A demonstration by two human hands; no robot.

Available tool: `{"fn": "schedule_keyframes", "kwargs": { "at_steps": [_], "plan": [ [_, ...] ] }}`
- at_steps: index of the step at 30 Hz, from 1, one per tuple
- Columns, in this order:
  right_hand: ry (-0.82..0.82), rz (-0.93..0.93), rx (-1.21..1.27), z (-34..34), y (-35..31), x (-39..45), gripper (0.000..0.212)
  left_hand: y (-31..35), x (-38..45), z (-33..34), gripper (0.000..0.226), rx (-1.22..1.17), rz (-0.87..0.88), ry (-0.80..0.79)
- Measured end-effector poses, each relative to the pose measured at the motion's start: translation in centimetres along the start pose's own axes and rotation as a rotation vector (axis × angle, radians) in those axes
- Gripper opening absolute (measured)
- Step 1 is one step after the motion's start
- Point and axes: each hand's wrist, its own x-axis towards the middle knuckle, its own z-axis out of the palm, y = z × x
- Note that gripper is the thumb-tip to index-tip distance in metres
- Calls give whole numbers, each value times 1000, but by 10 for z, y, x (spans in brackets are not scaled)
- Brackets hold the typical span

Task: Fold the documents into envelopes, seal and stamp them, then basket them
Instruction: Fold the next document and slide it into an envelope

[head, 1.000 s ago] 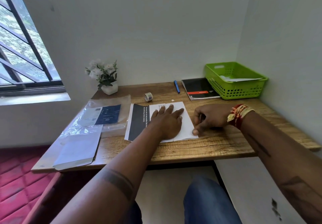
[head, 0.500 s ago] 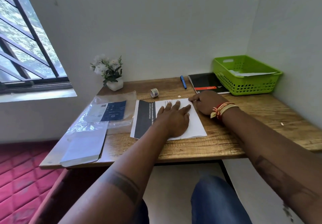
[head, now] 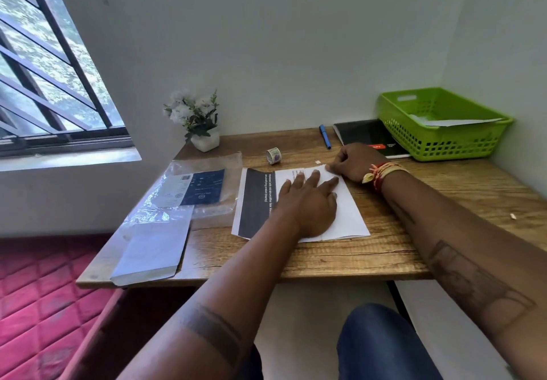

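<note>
A folded white paper document with a black printed band (head: 349,211) lay flat near the middle of the wooden desk (head: 384,249), its black band toward the desk's left edge. The left hand (head: 307,202) rested palm-down on it, fingers extended and spread flat, gripping nothing, their tips reaching toward the sheet's far edge. The right hand (head: 353,162) sat at the sheet's far right corner, fingers curled with the tips pressed at that corner; whether they pinched the paper or only pressed on it could not be told.

A white paper envelope (head: 151,252) lay at the desk's front left corner, partly over a clear plastic sleeve (head: 207,166). A small roll of stamps (head: 273,155) stood toward the back edge, just beyond the document. A green plastic basket (head: 444,140) holding a white sheet occupied the back right corner, beside a black notebook (head: 362,134) and a blue pen (head: 324,136). A white potted flower (head: 196,122) stood at the back left corner.
</note>
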Motion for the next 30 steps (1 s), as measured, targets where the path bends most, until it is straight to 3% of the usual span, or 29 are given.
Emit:
{"fn": "schedule_keyframes", "kwargs": {
  "at_steps": [3,9,15,17,21,23,26,30],
  "plan": [
    [58,-91,159,2,1,-3,15,0,0,1,56,-11,0,10],
    [153,-134,206,9,1,-2,34,-1,0,2,55,-58,5,28],
    [249,-120,429,7,-7,-16,26,-2,-9,1,44,-148,-158,345],
    [208,-131,551,8,-11,-27,24,-1,-11,-3,42,-265,-198,405],
    [-71,-146,759,14,-23,-53,32,3,-24,-21,61,-665,-291,414],
    [-88,-185,689,18,-28,-60,42,-1,-30,-32,59,-814,-315,405],
    [2,-314,279,24,-28,-60,31,-17,-29,-35,30,-961,-389,324],
    [-70,-442,-63,28,-33,-60,26,-41,-28,-33,55,-1022,-467,310]
  ]
}}
